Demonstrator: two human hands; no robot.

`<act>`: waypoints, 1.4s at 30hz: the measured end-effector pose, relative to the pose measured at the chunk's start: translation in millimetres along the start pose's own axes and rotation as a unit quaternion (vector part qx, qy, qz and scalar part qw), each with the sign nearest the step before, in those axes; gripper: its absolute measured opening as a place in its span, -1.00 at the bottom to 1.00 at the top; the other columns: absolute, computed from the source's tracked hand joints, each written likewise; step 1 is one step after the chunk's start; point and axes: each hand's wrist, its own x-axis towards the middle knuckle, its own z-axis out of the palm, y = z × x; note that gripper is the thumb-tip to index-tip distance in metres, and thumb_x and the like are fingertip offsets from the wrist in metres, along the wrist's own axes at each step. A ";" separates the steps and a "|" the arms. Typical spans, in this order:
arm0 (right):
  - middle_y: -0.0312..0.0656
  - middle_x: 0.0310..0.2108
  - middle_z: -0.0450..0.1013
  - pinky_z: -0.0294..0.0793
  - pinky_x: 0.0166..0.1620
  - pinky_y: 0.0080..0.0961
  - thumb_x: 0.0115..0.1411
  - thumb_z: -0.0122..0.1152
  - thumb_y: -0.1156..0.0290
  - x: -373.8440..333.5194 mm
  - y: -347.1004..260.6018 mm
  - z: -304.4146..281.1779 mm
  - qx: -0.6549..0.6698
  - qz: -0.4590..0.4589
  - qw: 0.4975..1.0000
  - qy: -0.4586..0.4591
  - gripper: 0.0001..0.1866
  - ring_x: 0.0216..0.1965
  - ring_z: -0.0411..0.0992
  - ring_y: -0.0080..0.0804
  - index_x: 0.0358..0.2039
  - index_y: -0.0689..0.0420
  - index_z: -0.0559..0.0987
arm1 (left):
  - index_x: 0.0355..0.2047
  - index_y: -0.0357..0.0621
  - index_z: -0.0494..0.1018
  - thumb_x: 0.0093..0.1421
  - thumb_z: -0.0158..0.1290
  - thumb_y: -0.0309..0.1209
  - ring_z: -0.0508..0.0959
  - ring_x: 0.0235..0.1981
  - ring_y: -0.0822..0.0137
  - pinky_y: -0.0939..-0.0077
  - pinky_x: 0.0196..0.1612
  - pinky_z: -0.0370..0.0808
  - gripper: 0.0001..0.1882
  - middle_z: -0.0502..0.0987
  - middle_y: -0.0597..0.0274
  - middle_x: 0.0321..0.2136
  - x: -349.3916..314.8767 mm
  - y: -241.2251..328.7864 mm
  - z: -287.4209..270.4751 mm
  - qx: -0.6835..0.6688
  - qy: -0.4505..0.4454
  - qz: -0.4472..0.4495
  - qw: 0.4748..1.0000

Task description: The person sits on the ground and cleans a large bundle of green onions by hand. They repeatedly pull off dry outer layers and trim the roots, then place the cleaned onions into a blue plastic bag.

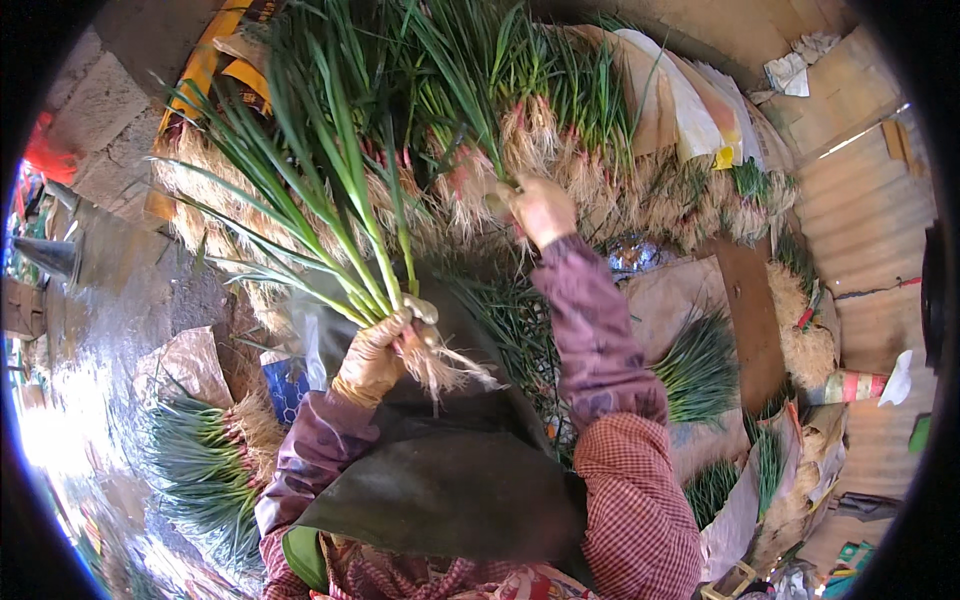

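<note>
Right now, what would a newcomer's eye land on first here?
The left hand grips a bunch of green onions, leaves fanning up to the upper left, roots dangling. The right hand reaches into the big heap of green onions across the top.

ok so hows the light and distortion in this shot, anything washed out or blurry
Head view: strong fisheye, black rim at the corners, the wall boards bend at right. Sun blows out the wet ground at lower left; the centre sits in softer shade. The left hand with its bunch of scallions and the right hand at the pile are fairly sharp; the rim is smeared.
</note>
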 end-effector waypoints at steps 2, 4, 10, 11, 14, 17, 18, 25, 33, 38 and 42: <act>-0.16 -0.61 0.40 0.27 -0.65 -0.54 0.16 0.10 0.27 9.1 -17.7 3.8 0.154 0.005 0.987 -0.047 -0.73 -0.75 0.28 -0.51 -0.30 0.24 0.52 | -0.26 -0.18 0.40 0.09 0.08 -0.33 0.42 -0.14 0.21 0.22 -0.13 0.41 -0.75 0.43 0.11 -0.22 5.9 1.9 4.9 0.029 0.001 0.009 1.000; -0.24 -0.59 0.43 0.20 -0.67 -0.66 0.17 0.10 0.30 -8.6 -42.6 1.3 0.174 -0.036 0.983 -0.037 -0.73 -0.77 0.16 -0.65 -0.29 0.28 0.53 | -0.23 -0.23 0.40 0.12 0.05 -0.35 0.32 0.07 0.06 0.08 0.07 0.32 -0.74 0.42 0.04 -0.14 10.6 3.7 5.9 0.053 0.029 0.036 0.998; -0.14 -0.55 0.47 0.35 -0.50 -0.56 0.09 0.17 0.30 -93.7 -111.8 53.9 0.202 -0.103 0.973 -0.032 -0.76 -0.54 0.40 -0.57 -0.31 0.21 0.53 | -0.33 -0.19 0.46 0.08 0.06 -0.47 0.47 -0.48 0.46 0.64 -0.45 0.42 -0.87 0.50 0.29 -0.46 7.8 -2.6 -5.0 0.030 0.162 0.054 0.985; -0.12 -0.59 0.43 0.32 -0.49 -0.51 0.08 0.18 0.30 -100.1 -124.3 48.0 0.245 -0.061 0.968 -0.005 -0.78 -0.55 0.36 -0.53 -0.33 0.19 0.54 | -0.34 -0.20 0.46 0.05 0.07 -0.50 0.48 -0.49 0.46 0.62 -0.46 0.43 -0.86 0.51 0.26 -0.46 3.0 1.6 3.7 0.130 0.182 0.080 0.971; -0.29 -0.54 0.31 0.23 -0.51 -0.61 0.12 0.07 0.35 -87.1 -98.4 45.4 0.403 0.070 0.899 -0.154 -0.79 -0.54 0.26 -0.55 -0.33 0.23 0.49 | -0.33 -0.20 0.46 0.06 0.10 -0.44 0.49 -0.53 0.48 0.61 -0.47 0.46 -0.84 0.51 0.27 -0.52 5.6 -9.3 -5.0 0.102 0.152 0.069 0.981; 0.00 -0.34 0.36 0.32 -0.32 -0.20 0.11 -0.12 0.35 -77.0 -54.2 64.2 -0.010 -0.388 0.922 0.014 -0.67 -0.36 0.36 -0.05 -0.22 0.32 0.44 | -0.46 -0.22 0.45 0.06 0.12 -0.37 0.46 -0.61 0.47 0.59 -0.52 0.45 -0.84 0.47 0.29 -0.61 7.6 -26.6 -4.7 0.093 0.145 0.071 0.983; 0.02 -0.35 0.37 0.34 -0.30 -0.23 0.14 -0.14 0.34 -77.7 -58.2 56.7 -0.020 -0.404 0.914 0.032 -0.66 -0.37 0.37 -0.06 -0.18 0.32 0.44 | -0.52 -0.22 0.44 0.05 0.11 -0.37 0.45 -0.67 0.46 0.58 -0.55 0.45 -0.84 0.44 0.29 -0.67 19.6 -38.4 -16.0 0.113 0.137 0.072 0.981; 0.21 -0.14 0.35 0.35 -0.09 -0.36 0.25 -0.18 0.38 -79.2 -55.0 89.4 0.272 -0.121 0.955 0.010 -0.64 -0.17 0.37 -0.02 -0.08 0.41 0.38 | -0.58 -0.23 0.42 0.01 0.10 -0.45 0.39 -0.75 0.45 0.60 -0.66 0.37 -0.87 0.40 0.28 -0.74 7.9 -22.5 3.3 -0.039 0.122 0.051 0.990; 0.15 -0.19 0.37 0.36 -0.11 -0.29 0.15 -0.04 0.13 -116.1 -76.9 66.9 0.192 -0.191 0.959 -0.079 -0.47 -0.22 0.39 -0.10 -0.02 0.32 0.34 | -0.58 -0.21 0.43 0.13 0.03 -0.37 0.43 -0.68 0.46 0.53 -0.55 0.43 -0.80 0.44 0.28 -0.71 -3.1 -3.8 17.8 -0.131 -0.034 0.032 0.990; 0.11 -0.22 0.39 0.37 -0.13 -0.25 0.08 0.05 -0.02 -117.2 -69.5 49.7 0.189 -0.206 0.951 -0.133 -0.34 -0.24 0.41 -0.15 0.02 0.26 0.32 | -0.56 -0.20 0.42 0.14 0.01 -0.34 0.44 -0.67 0.44 0.53 -0.53 0.44 -0.79 0.44 0.30 -0.70 -1.9 -21.3 6.4 -0.097 -0.013 0.032 0.995; 0.03 -0.37 0.39 0.38 -0.32 -0.37 0.10 0.11 0.04 -93.9 -36.4 54.8 0.274 -0.331 0.893 -0.136 -0.37 -0.40 0.40 -0.30 0.00 0.29 0.30 | -0.59 -0.18 0.41 0.15 0.01 -0.33 0.44 -0.65 0.47 0.52 -0.47 0.45 -0.76 0.44 0.30 -0.69 -12.3 -19.8 14.5 -0.049 0.007 0.016 0.999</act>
